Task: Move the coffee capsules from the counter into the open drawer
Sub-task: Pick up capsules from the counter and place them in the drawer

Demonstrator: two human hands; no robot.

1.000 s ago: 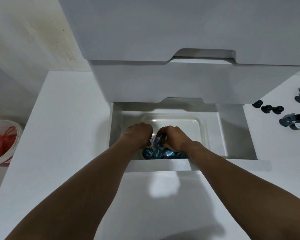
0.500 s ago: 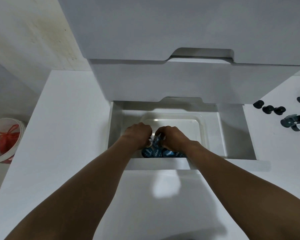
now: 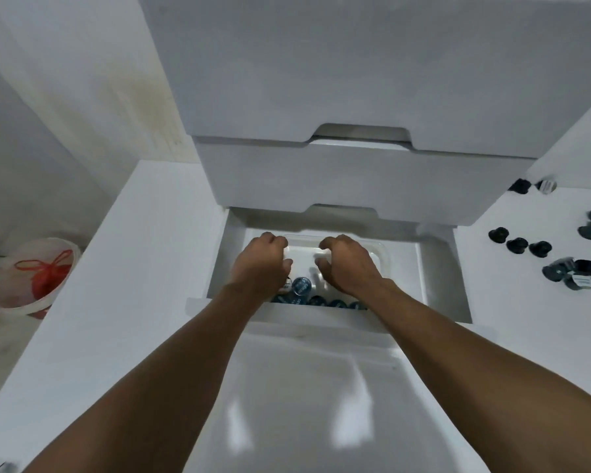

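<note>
Hands have parted above the capsules (image 3: 301, 285). Left hand (image 3: 261, 264) curled, contents unclear; right hand (image 3: 350, 268) loose, empty. Withdrawing wrists could scatter them.

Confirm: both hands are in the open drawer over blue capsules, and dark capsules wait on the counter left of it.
Wrong side: the head view shows the dark capsules on the counter right of the drawer. The left hand and right hand are indeed over the blue capsules.

The left hand (image 3: 261, 264) and right hand (image 3: 350, 264) have drawn apart (fingers loosely curled), uncovering a blue capsule (image 3: 301, 285).
</note>
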